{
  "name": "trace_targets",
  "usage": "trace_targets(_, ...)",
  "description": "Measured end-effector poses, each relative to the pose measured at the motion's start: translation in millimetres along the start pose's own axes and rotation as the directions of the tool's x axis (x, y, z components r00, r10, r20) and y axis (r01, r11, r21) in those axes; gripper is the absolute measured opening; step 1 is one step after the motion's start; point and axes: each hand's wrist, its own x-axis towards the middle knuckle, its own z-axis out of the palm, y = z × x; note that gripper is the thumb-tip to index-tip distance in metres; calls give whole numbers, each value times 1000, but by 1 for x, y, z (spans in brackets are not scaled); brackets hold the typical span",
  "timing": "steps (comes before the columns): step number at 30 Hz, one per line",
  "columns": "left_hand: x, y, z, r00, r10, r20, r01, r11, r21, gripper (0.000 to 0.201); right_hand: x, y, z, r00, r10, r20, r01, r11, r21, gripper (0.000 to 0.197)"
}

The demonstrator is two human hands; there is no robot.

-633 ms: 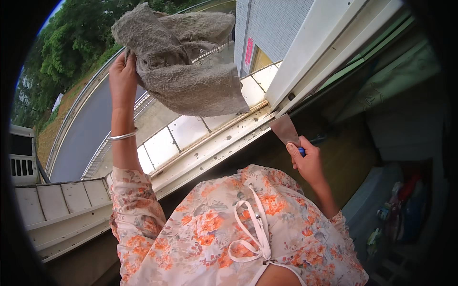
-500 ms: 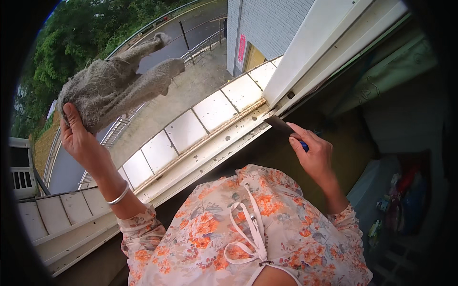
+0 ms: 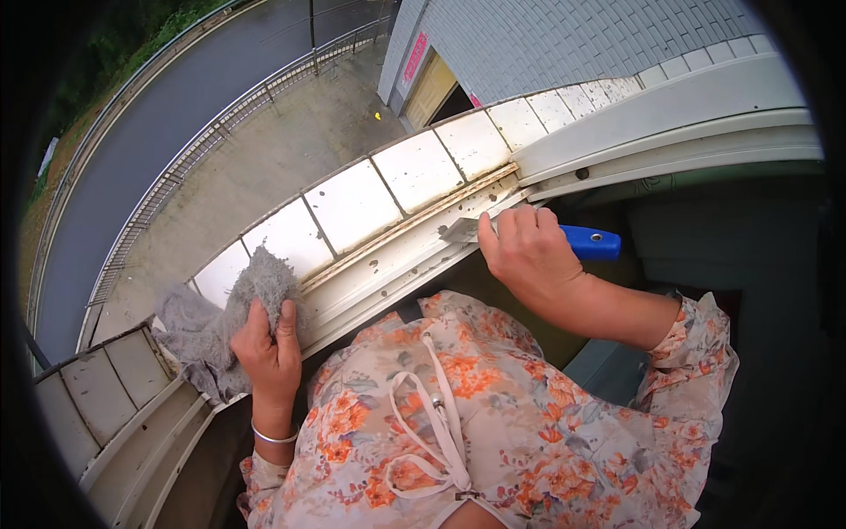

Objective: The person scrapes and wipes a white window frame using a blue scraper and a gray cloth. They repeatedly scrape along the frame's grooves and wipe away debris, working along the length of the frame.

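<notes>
We've got the left grip (image 3: 267, 354) clamped on a bunched gray cloth (image 3: 203, 333), thumb up against it; cloth lies at the corner of the white window frame (image 3: 357, 289), partly over the tiled ledge (image 3: 352, 207). Right grip (image 3: 533, 251): we see it clamped on a scraper (image 3: 589, 242), blue handle sticking out right, metal blade (image 3: 460, 231) angled left over the frame; can't tell if its edge touches. Dark spots (image 3: 374, 264) dot the frame between both grips. Beyond the ledge, we see a railing (image 3: 167, 181) and road (image 3: 167, 115).
</notes>
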Motion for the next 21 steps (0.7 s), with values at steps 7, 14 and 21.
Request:
trace_targets(7, 11, -16, 9, 995, 49, 82, -39, 992, -121, 31, 53, -12, -54, 879, -245, 409, 364, 898, -246, 18)
trace_targets(14, 18, -26, 8, 995, -40, 95, 65, 961, -268, 32, 52, -23, -52, 892, -190, 411, 328, 897, -297, 20)
trace_targets(21, 15, -28, 10, 994, -32, 102, 54, 973, -226, 30, 36, -35, -40, 927, -90, 365, 225, 910, -347, 28)
